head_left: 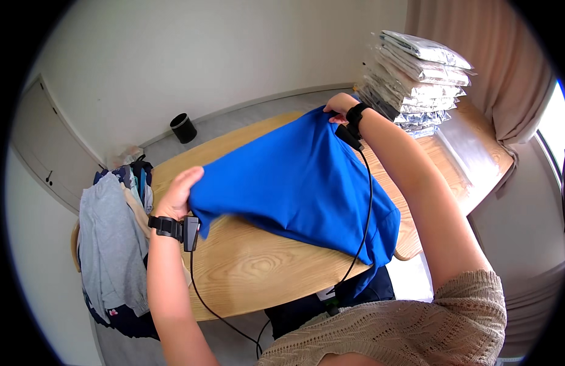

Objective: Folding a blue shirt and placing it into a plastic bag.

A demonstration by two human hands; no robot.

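A bright blue piece of fabric (282,171), perhaps a garment, is stretched at a slant over the wooden table (246,274). Its near right end drapes past the table's front edge towards my lap. At its left end, my left hand (180,192) is closed on the edge, and a short flap hangs below the wrist. Farther off to the right, my right hand (340,108) pinches the far upper corner. Each wrist wears a black strap with a small cabled box. Folds hide which part of the fabric is which.
Grey sweatpants (114,238) lie over a heap of clothes at the table's left. A tall stack of clear-bagged folded garments (416,79) stands back right, near flat plastic bags (468,155). A black bin (183,128) is on the floor behind. Black cables trail from both wrists.
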